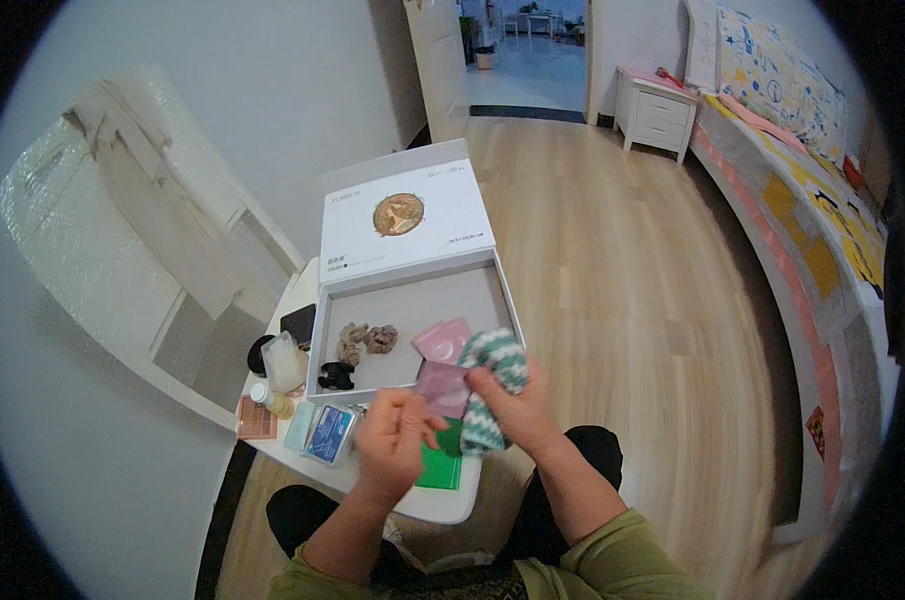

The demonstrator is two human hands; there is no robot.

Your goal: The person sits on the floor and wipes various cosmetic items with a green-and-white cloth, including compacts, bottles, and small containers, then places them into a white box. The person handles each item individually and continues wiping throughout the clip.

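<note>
My right hand [518,397] is closed on a folded green-and-white striped cloth [495,360]. Between my hands is a translucent pinkish-purple sheet or packet [442,388], its right edge at my right thumb. My left hand [398,431] is blurred, with its fingers curled near the sheet's left edge; whether it grips it I cannot tell. Beyond them lies an open white cardboard box [415,300] with its printed lid [407,217] raised. Inside are pink packets [445,341], scrunchies [381,339] and a black hair claw clip [337,376]. A green flat item [439,469] lies on the white table below my hands.
Left of the box, the white table [452,510] holds a plastic box of cotton swabs or similar [330,435], a small white-capped bottle [271,399], a clear container [283,361] and an orange compartment case [257,417]. A bed [790,300] and nightstand [656,112] stand at right.
</note>
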